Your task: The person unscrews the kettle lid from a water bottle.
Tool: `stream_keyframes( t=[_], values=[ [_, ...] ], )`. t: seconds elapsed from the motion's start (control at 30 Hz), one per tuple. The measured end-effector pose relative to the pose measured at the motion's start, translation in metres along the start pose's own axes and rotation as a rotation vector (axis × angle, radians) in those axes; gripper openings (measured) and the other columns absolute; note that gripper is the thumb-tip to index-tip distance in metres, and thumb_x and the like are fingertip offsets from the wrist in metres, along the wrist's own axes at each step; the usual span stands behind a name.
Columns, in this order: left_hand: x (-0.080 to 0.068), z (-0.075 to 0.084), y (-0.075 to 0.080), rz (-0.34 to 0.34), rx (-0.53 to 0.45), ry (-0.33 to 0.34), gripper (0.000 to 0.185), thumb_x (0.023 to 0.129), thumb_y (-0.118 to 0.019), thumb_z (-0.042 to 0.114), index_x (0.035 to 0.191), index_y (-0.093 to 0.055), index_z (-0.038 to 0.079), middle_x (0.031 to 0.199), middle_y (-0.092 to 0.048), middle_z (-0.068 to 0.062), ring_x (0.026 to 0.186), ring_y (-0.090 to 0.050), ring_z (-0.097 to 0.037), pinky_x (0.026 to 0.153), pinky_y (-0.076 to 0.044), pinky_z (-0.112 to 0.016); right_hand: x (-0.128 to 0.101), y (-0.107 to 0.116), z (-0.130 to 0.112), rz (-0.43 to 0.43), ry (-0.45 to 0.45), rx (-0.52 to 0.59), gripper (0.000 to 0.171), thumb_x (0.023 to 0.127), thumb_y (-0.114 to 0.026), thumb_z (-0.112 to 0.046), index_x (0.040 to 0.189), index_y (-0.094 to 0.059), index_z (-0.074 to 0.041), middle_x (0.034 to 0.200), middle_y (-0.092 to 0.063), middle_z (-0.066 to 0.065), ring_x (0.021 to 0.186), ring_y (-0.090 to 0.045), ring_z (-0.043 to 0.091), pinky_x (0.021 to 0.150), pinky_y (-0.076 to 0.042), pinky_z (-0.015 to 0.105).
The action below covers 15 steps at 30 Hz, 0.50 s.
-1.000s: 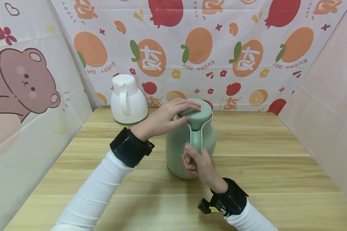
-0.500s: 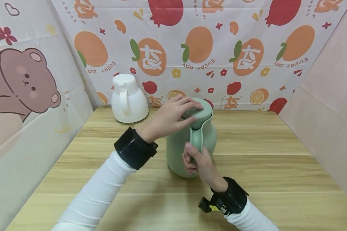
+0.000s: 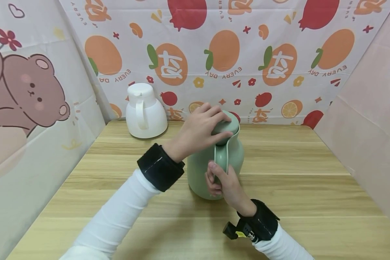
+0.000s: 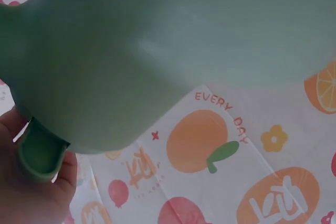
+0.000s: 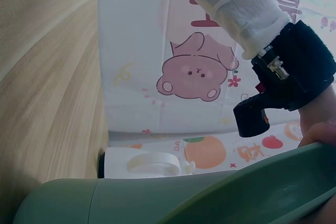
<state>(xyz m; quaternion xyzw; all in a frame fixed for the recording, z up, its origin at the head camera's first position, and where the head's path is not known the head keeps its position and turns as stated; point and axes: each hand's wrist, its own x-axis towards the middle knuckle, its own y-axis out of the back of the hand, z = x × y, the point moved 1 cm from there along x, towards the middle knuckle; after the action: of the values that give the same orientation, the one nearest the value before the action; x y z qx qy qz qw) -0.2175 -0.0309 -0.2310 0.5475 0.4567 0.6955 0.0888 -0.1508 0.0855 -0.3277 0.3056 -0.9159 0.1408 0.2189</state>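
Note:
A green thermos jug stands upright on the wooden table, its handle turned toward me. Over its round green lid my left hand lies from the left, fingers bent across the top and thumb along the near side. My right hand grips the jug's handle, thumb lying along it. In the left wrist view the jug's body fills the upper part, with the right hand around the handle's end at lower left. The right wrist view shows the jug along the bottom.
A smaller white jug with a handle stands at the table's back left corner. Printed cloth hangs behind the table, and more cloth closes both sides. Black straps with small cameras sit on both wrists.
My left hand has turned on the lid, its fingers and thumb shifting to the right, and the left forearm has followed. The right hand keeps its grip and the jug stays in place.

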Motion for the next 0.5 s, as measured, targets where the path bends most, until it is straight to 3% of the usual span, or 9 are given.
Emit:
stream_keyframes(
  t=[0.37, 0.5],
  values=[
    [0.0067, 0.0062, -0.0015, 0.025, 0.075, 0.027, 0.034, 0.079, -0.071, 0.039, 0.091, -0.066, 0.008, 0.086, -0.056, -0.003, 0.074, -0.040, -0.020, 0.066, -0.034, -0.030, 0.0005, -0.0002, 0.0002, -0.012, 0.009, 0.002, 0.032, 0.097, -0.034, -0.016, 0.068, -0.035, -0.003, 0.047, -0.027, 0.002, 0.035, -0.023, 0.018, 0.032, -0.022, 0.031],
    [0.0042, 0.0033, 0.0042, -0.017, 0.037, 0.041, 0.037, 0.080, -0.069, 0.041, 0.099, -0.066, 0.009, 0.094, -0.057, -0.003, 0.081, -0.043, -0.020, 0.072, -0.035, -0.032, 0.0001, -0.0008, 0.0005, 0.004, -0.010, -0.010, 0.033, 0.097, -0.036, -0.019, 0.067, -0.036, -0.004, 0.047, -0.028, 0.000, 0.035, -0.024, 0.017, 0.033, -0.023, 0.029]
  ],
)
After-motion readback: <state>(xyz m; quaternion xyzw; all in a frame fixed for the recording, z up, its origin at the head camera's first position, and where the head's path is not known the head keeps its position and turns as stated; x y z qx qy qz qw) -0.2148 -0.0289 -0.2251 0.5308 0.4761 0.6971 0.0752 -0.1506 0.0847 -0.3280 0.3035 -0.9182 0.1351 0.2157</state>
